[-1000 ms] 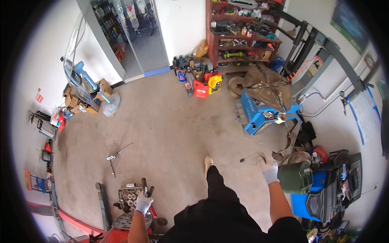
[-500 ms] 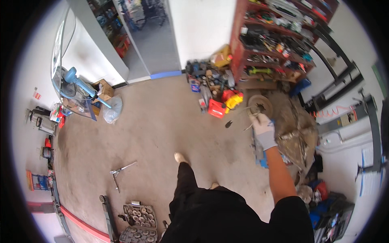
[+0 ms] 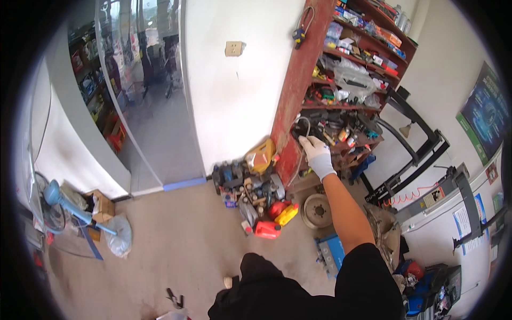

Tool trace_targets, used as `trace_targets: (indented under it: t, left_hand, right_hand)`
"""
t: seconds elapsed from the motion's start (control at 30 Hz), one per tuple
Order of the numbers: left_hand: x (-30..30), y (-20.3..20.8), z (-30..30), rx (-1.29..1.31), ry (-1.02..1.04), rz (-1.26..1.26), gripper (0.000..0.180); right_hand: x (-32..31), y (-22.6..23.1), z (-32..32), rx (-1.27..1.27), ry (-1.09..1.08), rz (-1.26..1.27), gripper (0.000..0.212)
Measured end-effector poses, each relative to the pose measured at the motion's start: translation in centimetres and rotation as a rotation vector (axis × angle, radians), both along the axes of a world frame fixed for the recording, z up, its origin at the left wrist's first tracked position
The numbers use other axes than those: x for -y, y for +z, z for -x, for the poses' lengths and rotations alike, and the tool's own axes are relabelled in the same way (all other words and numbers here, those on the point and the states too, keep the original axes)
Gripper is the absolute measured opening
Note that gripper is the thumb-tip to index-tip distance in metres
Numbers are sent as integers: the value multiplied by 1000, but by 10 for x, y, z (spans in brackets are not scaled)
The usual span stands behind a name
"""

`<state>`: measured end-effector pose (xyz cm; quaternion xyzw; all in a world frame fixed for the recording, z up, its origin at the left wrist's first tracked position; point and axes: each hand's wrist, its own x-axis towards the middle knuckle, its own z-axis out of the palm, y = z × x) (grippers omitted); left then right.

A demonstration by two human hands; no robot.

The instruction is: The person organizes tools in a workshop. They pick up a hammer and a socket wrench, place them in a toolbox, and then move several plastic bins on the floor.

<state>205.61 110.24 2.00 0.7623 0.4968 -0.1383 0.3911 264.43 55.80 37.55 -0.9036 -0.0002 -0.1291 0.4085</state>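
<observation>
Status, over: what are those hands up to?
Right hand pinching looped grey cord. Left hand mostly cut off, grip unclear. Red shelving beyond cord.

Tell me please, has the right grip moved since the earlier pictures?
Yes, upward: the right grip now overlaps the red shelving in the view; in both earlier pictures it was below that shelving.

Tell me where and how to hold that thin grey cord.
Probably pinch the thin grey cord just below its upper loop, coming from the lower right as the right hand does: the loop arches above the hand, and a length trails below.
</observation>
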Motion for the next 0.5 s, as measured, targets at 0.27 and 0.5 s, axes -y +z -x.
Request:
trace_targets:
  t: [0.27,0.5]
  left_hand:
    - [-88,45,-173,265,327,-201,33]
    - [-1,146,-416,196,-33,-41,44]
  right_hand:
    - [-65,114,-270,435,-95,36,51]
    - [-28,283,-449,491,-324,309,55]
